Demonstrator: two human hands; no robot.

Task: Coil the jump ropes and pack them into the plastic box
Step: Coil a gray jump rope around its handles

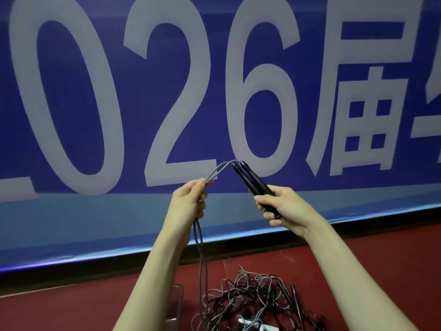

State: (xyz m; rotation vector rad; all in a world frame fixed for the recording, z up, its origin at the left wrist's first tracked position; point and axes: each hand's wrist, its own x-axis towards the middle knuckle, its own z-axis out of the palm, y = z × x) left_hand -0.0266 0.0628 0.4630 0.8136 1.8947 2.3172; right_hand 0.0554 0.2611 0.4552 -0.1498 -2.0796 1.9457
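Observation:
My right hand (284, 209) grips the two black handles (253, 181) of one jump rope, held together and pointing up to the left. From their tips a doubled grey cord (218, 169) arches over to my left hand (188, 203), which grips it. Below that hand the cord (199, 244) hangs down to the floor. A tangled pile of grey and black jump ropes (257, 299) lies on the red floor between my forearms. The clear plastic box (177, 299) stands left of the pile, mostly hidden behind my left forearm.
A large blue banner (143, 103) with white characters covers the wall right in front. The red floor (381, 259) stretches to the right. A small white object (248, 322) lies among the ropes at the bottom edge.

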